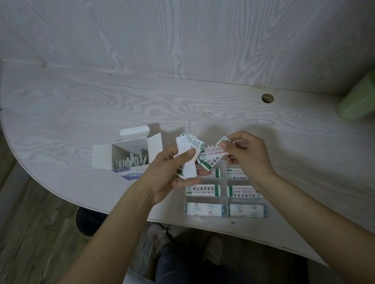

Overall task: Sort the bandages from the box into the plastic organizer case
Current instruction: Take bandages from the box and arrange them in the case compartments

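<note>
My left hand grips a fanned bunch of white and green wrapped bandages above the table. My right hand pinches one bandage at the bunch's right side. Just below my hands lies the clear plastic organizer case, near the table's front edge. Its compartments hold flat bandages, green-printed ones further back and blue-edged ones in the front row. The open white bandage box stands to the left with several bandages upright inside.
A pale wood-grain table with a rounded left end meets a panelled wall. A round cable hole sits at the back right. A green container lies at the far right. My legs and shoes show under the table edge.
</note>
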The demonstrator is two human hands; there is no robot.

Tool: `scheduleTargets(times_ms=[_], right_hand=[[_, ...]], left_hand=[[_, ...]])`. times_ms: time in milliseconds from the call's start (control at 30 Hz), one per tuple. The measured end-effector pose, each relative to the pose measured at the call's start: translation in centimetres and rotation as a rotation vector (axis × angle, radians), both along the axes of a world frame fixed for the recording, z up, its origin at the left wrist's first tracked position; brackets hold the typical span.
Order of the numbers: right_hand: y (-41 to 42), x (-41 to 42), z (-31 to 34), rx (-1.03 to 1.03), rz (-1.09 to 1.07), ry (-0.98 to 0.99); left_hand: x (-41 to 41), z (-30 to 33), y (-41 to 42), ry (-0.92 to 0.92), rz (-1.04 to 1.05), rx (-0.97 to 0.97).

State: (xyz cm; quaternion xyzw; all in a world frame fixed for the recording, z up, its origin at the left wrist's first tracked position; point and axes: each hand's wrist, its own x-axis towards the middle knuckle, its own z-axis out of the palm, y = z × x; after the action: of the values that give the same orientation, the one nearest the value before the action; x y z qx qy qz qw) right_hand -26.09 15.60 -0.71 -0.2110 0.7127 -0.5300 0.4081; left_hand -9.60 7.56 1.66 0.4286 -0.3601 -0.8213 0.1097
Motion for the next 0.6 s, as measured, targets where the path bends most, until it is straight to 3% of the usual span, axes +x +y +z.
scheduleTargets(times_ms=[167,400,600], right_hand=[[0.26,0.12,0.01,-0.051,0.055,-0.041],[0.48,-0.42,0.0,0.004,0.297,0.014],[0.09,-0.18,-0.48,0.046,0.298,0.082]], left_hand=[[-0.19,-0.18,0.23,0.033,0.004,0.013],[-0.14,-0.87,-0.4,-0.144,0.092,-0.255],[0.18,-0.86,-0.3,-0.17,0.047,-0.325]])
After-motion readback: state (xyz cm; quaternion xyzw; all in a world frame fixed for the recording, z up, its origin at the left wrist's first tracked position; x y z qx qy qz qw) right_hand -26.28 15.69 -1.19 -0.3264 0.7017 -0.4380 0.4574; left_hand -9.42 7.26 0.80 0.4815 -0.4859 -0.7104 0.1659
